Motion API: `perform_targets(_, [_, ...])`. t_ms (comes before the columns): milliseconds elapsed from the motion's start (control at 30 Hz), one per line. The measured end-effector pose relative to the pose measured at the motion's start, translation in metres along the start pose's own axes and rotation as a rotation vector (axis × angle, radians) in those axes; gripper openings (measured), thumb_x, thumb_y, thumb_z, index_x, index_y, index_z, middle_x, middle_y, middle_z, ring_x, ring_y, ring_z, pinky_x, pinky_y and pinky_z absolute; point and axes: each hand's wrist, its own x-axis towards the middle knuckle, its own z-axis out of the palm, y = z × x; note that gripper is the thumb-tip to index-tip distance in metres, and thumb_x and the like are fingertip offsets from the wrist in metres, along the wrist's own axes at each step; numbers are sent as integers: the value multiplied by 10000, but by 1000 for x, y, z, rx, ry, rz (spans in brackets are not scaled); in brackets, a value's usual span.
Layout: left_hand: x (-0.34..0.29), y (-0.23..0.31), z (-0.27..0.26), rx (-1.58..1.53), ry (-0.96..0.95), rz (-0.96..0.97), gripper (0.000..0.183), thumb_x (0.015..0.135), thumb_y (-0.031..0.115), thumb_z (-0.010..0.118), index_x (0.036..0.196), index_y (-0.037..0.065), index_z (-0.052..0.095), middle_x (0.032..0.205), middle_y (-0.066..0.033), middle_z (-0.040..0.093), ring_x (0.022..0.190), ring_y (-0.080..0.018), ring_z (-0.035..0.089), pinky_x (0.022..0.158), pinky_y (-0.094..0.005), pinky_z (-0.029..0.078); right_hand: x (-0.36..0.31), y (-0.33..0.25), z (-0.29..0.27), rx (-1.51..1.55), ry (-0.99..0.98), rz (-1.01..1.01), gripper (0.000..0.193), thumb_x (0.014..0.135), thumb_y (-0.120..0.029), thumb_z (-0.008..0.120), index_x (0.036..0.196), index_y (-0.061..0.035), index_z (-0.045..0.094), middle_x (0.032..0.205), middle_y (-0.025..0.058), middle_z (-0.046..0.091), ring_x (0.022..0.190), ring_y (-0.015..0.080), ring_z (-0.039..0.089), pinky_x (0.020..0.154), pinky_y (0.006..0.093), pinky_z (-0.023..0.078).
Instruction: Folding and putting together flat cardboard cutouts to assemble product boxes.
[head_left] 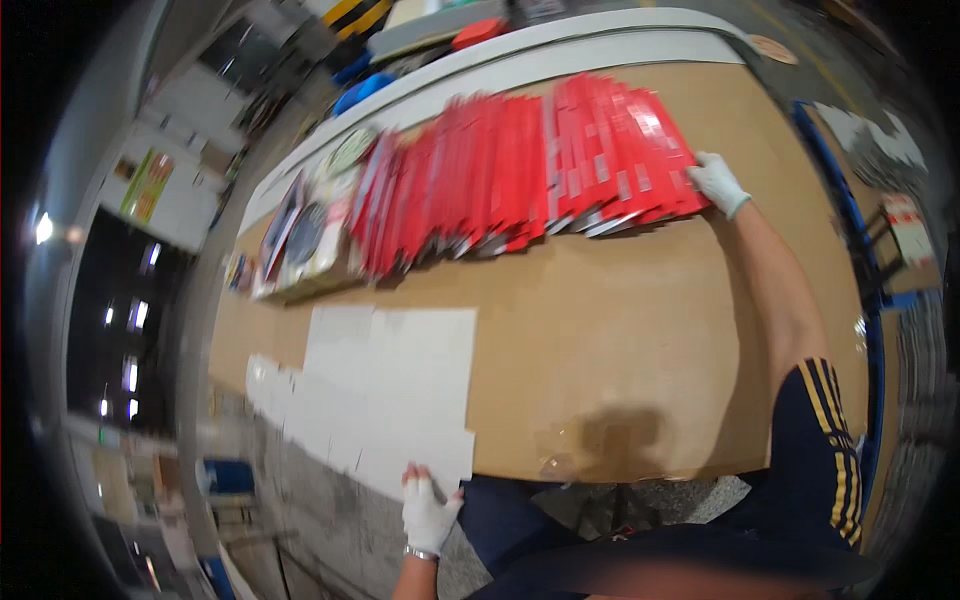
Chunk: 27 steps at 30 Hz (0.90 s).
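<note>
A long row of overlapping flat red sheets (490, 170), apparently card, leans across the far part of the brown table. At its right end, my right hand (718, 183) in a white glove has its fingers closed on the edge of the last red sheet. My left hand (432, 512), in a white glove with bare fingertips, is at the near edge of the white sheets (390, 385). Its fingers are stretched out and apart, touching or just beside that edge. Those white sheets overlap at the table's left front and jut past its edge.
The brown table top (610, 330) stretches between me and the red row. An open box (322, 275) with assorted items stands at the row's left end. A white raised border (620, 45) runs along the far side. Blue-framed racks (850, 210) stand to the right.
</note>
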Motion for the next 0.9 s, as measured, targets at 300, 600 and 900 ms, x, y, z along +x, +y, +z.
perform_targets(300, [13, 18, -72, 64, 87, 88, 199, 819, 224, 597, 926, 59, 566, 939, -82, 582, 862, -230, 601, 655, -337, 523, -195, -207, 94, -176, 54, -965, 435, 673, -92, 727, 1087, -47, 599, 1045, 141, 591, 999, 310, 561, 880, 399, 438])
perform_targets(600, [-8, 14, -69, -61, 858, 169, 516, 710, 170, 722, 1188, 80, 548, 1232, -148, 521, 1060, -352, 520, 851, -449, 447, -316, -338, 251, -24, -444, -1306, 182, 745, -123, 558, 924, -100, 585, 840, 74, 575, 846, 263, 590, 702, 382, 481])
perform_targets(900, [-6, 24, 28, -322, 251, 33, 664, 822, 451, 628, 1260, -35, 512, 1377, -200, 434, 1298, -377, 365, 1055, -453, 315, -302, -324, 240, 351, -209, -749, 225, 746, 51, 572, 950, -39, 604, 867, 148, 606, 847, 308, 615, 695, 351, 496])
